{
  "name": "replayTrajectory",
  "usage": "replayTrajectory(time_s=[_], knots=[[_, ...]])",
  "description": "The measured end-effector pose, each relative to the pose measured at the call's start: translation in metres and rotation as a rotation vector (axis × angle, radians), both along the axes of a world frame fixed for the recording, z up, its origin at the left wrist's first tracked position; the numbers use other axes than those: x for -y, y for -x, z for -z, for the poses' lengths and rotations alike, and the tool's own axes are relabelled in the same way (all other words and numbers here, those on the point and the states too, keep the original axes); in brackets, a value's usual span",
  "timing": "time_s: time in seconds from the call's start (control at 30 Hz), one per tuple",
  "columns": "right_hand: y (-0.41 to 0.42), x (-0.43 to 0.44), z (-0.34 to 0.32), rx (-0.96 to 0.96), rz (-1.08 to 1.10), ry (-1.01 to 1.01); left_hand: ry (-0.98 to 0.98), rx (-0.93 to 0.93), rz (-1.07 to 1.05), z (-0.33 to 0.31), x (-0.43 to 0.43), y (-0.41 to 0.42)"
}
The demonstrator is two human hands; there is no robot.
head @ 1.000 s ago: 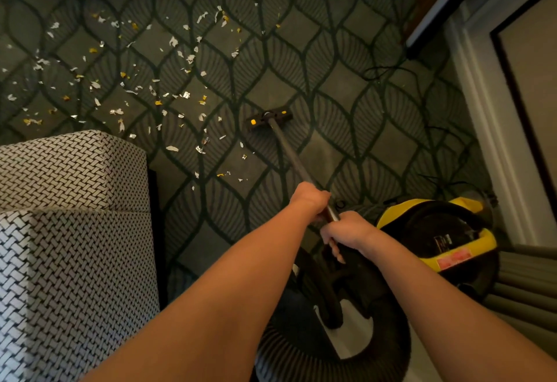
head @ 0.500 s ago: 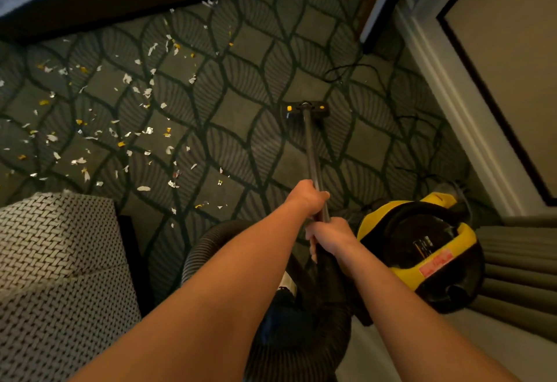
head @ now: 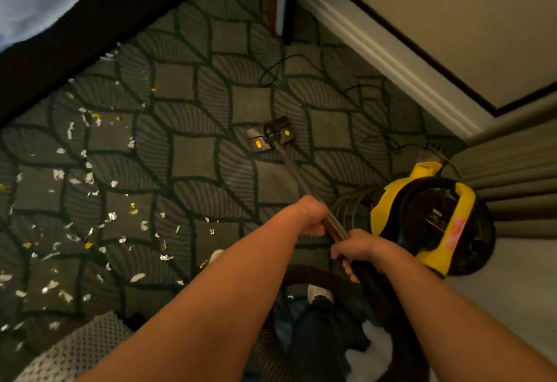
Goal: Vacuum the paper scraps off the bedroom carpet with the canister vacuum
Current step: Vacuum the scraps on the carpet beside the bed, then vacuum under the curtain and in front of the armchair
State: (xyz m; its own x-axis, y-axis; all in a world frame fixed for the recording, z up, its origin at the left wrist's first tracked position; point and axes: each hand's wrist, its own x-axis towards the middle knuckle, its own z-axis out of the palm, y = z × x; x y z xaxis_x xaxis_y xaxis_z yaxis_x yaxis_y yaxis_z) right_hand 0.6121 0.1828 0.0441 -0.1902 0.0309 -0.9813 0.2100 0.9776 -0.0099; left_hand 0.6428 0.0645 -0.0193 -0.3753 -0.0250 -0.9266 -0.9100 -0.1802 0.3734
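Observation:
Both hands grip the vacuum wand, a dark metal tube running up from my hands to the floor nozzle. My left hand holds it higher up; my right hand holds it lower, near the black ribbed hose. The nozzle rests on a scrap-free patch of the dark leaf-patterned carpet. White and yellow paper scraps lie scattered across the left part of the carpet. The yellow and black canister vacuum stands on the right, close to my right hand.
A bed with a dark base borders the carpet at upper left. A black-and-white woven box sits at lower left. A wall with white baseboard and pleated curtains close the right. A black power cord loops on the carpet beyond the nozzle.
The view has swung right and up toward the bed and wall. The nozzle has moved right, away from the scraps, onto bare carpet. Both hands kept their grip on the wand.

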Motion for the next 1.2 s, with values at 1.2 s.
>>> replayTrajectory(time_s=[1.2], knots=[[0.062, -0.033, 0.019, -0.187, 0.190, -0.009, -0.120, -0.195, 0.946, -0.040, -0.124, 0.182]])
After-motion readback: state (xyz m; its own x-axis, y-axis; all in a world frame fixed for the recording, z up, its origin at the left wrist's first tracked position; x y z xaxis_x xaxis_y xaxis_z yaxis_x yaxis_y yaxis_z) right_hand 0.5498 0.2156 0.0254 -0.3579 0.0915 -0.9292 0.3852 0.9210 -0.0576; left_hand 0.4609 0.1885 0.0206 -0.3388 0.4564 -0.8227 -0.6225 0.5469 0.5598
